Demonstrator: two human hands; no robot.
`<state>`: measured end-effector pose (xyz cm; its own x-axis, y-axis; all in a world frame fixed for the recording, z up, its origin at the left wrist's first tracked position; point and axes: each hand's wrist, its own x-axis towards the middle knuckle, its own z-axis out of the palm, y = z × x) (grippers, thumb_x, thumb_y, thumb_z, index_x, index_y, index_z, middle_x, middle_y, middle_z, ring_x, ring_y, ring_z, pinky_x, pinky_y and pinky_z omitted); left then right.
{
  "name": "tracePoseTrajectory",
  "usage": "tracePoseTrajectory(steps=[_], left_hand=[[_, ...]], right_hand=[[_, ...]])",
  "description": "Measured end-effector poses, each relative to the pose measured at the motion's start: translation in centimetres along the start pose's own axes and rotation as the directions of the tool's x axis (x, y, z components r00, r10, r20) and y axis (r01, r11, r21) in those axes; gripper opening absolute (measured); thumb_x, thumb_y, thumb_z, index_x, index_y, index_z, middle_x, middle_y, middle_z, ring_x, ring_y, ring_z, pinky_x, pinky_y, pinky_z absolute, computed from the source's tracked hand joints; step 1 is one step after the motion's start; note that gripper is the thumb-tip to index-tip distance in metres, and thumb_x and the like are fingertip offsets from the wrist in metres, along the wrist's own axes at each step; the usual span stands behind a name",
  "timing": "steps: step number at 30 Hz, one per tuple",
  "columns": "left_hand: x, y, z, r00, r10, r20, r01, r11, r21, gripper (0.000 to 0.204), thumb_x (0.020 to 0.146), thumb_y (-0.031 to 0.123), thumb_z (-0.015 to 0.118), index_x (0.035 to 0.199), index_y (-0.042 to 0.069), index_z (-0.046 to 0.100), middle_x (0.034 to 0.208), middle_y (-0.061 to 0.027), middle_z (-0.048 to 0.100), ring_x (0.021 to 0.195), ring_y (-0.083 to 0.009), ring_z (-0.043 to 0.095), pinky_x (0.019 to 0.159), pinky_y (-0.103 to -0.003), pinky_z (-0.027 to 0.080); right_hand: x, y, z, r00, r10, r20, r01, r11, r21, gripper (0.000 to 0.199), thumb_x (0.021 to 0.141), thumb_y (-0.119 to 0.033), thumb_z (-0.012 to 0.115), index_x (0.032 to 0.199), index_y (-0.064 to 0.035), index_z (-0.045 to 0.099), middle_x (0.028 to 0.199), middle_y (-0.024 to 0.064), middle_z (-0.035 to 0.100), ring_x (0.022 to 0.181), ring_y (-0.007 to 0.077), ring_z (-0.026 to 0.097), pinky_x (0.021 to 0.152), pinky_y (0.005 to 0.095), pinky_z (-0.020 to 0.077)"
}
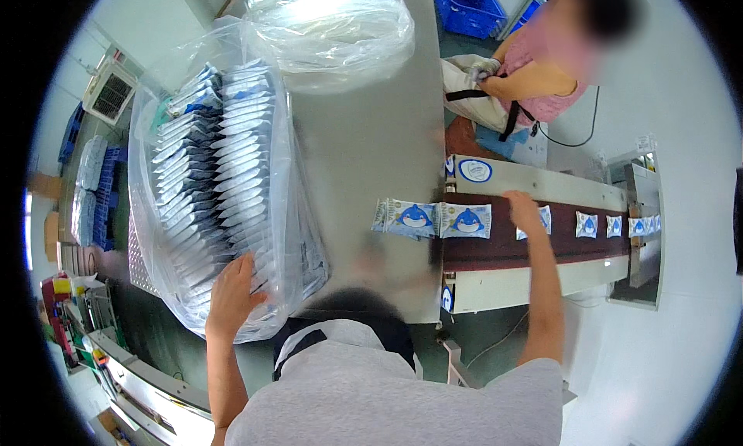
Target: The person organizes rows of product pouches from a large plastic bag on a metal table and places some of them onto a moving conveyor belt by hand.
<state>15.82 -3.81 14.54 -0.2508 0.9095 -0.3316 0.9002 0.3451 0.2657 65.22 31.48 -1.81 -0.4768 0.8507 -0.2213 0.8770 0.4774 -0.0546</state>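
Note:
My left hand (pixel 231 295) rests at the near end of a large clear plastic bag (pixel 142 175), thumb spread away from the fingers. It touches the two long rows of small sealed packets (pixel 246 144) inside, and nothing shows gripped in it. My right hand (pixel 523 211) is over the dark red conveyor belt (pixel 561 249), fingers pointing left and apparently loosely open. Beneath its wrist lies a white and blue packet (pixel 546 217) with a whale picture, partly hidden. Left of this hand, a whale packet (pixel 467 220) straddles the belt's end, against overlapping packets (pixel 412 217) on the metal table (pixel 348 152).
More packets (pixel 586 225) lie spaced along the belt toward a machine opening (pixel 644 228) at right. A second clear bag (pixel 340 28) sits at the table's far end. A seated person (pixel 542 75) is beyond the conveyor, near a blue crate (pixel 468 9).

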Motion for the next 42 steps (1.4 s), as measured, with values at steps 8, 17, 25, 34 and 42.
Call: tracePoseTrajectory(steps=[8,17,25,34,42], left_hand=[[-0.3,0.8,-0.3,0.999,-0.006,-0.044,0.005,1.000,-0.017,0.071,0.059,0.008,0.078,0.122,-0.002,0.046,0.118,-0.0181,0.055,0.110,-0.0349,0.051,0.092,-0.040,0.042],[-0.6,0.7,-0.1,0.996,-0.029,-0.087,0.024,0.998,-0.051,0.071,0.059,0.010,0.079,0.121,-0.002,0.047,0.115,-0.0180,0.057,0.109,-0.0349,0.052,0.092,-0.040,0.043],[-0.8,0.0,0.4,0.995,-0.035,-0.093,0.031,0.998,-0.047,0.073,0.062,0.017,0.078,0.125,-0.001,0.045,0.119,-0.0165,0.055,0.111,-0.0335,0.051,0.095,-0.039,0.040],[-1.7,-0.3,0.7,0.991,-0.017,-0.134,0.009,0.998,-0.063,0.075,0.063,0.023,0.078,0.124,-0.003,0.043,0.119,-0.0153,0.052,0.112,-0.0305,0.050,0.100,-0.038,0.037],[-2.9,-0.4,2.1,0.986,0.004,-0.164,0.019,0.991,0.136,0.074,0.073,0.037,0.069,0.127,-0.006,0.043,0.120,-0.0155,0.049,0.115,-0.0280,0.045,0.099,-0.037,0.037]], right_hand=[[1.8,5.0,1.2,0.911,-0.131,0.391,0.218,0.958,-0.188,0.041,0.068,-0.018,0.074,0.107,-0.0173,0.060,0.108,0.0032,0.059,0.107,0.0290,0.052,0.087,0.0456,0.0441],[10.5,-10.6,1.6,0.583,-0.755,0.300,0.534,0.634,0.559,0.051,0.065,-0.036,0.079,0.099,-0.0018,0.063,0.103,0.0137,0.060,0.098,0.0304,0.055,0.082,0.0363,0.0433],[7.2,-21.5,8.0,0.648,-0.407,0.644,0.246,0.912,0.329,0.112,0.050,-0.043,0.087,0.134,0.0053,0.030,0.130,0.0222,0.045,0.124,0.0351,0.040,0.102,0.0409,0.0341],[-6.6,-28.7,8.6,0.926,-0.298,0.232,0.264,0.950,0.164,0.104,0.051,-0.042,0.084,0.131,0.0044,0.034,0.130,0.0252,0.044,0.122,0.0379,0.043,0.099,0.0468,0.0364],[-0.1,-35.2,-6.8,0.958,-0.173,-0.229,0.194,-0.198,0.961,0.064,0.068,-0.020,0.077,0.119,0.0004,0.045,0.109,0.0093,0.056,0.098,0.0187,0.055,0.086,0.0325,0.0449]])
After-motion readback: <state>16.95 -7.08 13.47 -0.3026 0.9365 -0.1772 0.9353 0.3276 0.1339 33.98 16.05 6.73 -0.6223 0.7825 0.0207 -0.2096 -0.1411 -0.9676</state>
